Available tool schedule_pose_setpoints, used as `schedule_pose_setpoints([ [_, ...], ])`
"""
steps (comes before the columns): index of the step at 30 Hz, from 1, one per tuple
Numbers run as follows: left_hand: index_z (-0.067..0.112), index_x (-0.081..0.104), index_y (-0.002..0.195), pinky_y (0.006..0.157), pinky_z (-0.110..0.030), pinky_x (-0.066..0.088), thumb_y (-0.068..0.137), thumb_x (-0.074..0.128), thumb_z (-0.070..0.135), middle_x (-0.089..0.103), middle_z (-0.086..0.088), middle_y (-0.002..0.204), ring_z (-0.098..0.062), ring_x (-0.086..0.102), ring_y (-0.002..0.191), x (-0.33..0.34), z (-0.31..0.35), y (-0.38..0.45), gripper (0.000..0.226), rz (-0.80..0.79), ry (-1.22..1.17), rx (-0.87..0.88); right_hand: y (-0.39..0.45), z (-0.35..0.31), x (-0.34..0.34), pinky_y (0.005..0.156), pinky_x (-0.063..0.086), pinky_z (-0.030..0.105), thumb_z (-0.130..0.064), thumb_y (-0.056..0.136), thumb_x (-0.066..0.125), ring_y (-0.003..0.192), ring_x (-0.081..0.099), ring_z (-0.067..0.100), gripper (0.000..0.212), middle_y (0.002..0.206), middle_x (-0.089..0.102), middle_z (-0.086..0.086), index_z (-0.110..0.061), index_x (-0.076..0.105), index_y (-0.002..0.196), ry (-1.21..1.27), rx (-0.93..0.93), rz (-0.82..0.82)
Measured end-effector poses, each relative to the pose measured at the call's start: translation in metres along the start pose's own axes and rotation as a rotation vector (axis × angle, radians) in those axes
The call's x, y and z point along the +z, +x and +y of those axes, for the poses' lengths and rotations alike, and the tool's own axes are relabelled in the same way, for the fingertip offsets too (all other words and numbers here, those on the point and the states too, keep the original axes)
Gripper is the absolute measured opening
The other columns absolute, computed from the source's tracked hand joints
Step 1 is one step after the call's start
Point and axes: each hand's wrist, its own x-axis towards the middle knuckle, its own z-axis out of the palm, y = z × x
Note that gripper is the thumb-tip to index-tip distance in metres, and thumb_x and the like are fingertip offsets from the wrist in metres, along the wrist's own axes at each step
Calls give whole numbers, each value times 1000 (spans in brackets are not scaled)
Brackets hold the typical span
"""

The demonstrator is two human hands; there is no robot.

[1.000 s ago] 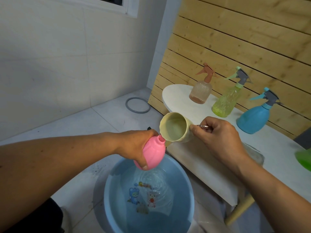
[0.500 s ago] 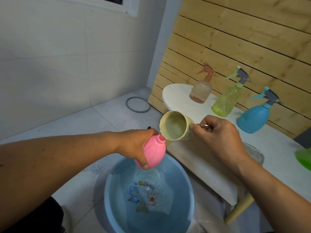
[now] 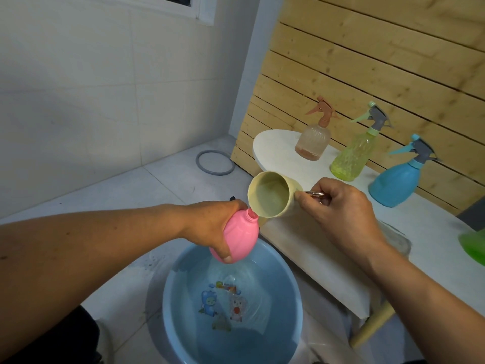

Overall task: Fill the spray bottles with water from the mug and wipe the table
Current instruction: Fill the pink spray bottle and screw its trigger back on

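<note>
My left hand grips a pink spray bottle body without its nozzle, held tilted over the blue basin. My right hand holds the cream mug by its metal handle. The mug is tipped on its side, its rim right at the pink bottle's open neck. On the white table stand three capped spray bottles: a brownish clear one, a yellow-green one and a blue one.
The basin holds water and sits on the tiled floor below the table's front edge. A grey ring lies on the floor by the wall. A green object shows at the right edge. A wooden slat wall backs the table.
The mug has tipped slightly further toward the pink bottle's neck. Both hands stay in nearly the same place.
</note>
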Motion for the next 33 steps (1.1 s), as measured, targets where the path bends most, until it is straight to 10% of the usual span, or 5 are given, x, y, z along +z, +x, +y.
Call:
schedule_pose_setpoints([
  [33, 35, 33, 147, 84, -28, 57, 66, 97, 40, 50, 12, 131, -15, 54, 117, 0, 1, 0, 104, 11, -2, 1, -2, 0, 1, 54, 33, 27, -40, 89, 71, 65, 50, 13, 33, 66, 54, -4, -20, 56, 67, -33, -100, 72],
])
